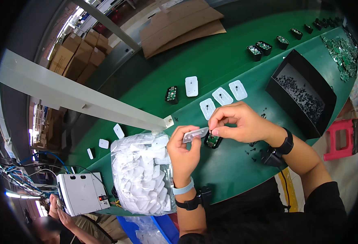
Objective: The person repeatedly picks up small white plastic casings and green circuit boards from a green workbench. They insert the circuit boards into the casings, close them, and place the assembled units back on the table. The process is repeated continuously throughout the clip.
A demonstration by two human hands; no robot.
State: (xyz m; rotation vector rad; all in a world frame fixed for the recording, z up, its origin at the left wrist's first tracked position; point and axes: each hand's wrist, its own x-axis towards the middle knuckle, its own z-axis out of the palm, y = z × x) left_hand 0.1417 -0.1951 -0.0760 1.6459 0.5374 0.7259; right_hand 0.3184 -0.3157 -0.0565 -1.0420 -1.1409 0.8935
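My left hand (184, 151) is closed around a white plastic cover (194, 135), tilted between thumb and fingers. Thumb and forefinger of my right hand (238, 122) pinch together at the cover's right end; what they hold is too small to make out. Just below, partly hidden by my hands, lies a black housing with a green circuit board (213, 140). Beyond my hands, three white covers (222, 96) lie in a slanting row, each with a small black piece in it. Farther off, another white cover (191, 86) sits beside a second black housing (171, 94).
A clear bag of white covers (142, 175) stands left of my left hand. At right are a black box of small black parts (301, 91) and a heap of green boards (341, 55). A metal post (85, 95) crosses the left. Another person's hands (61, 209) show lower left.
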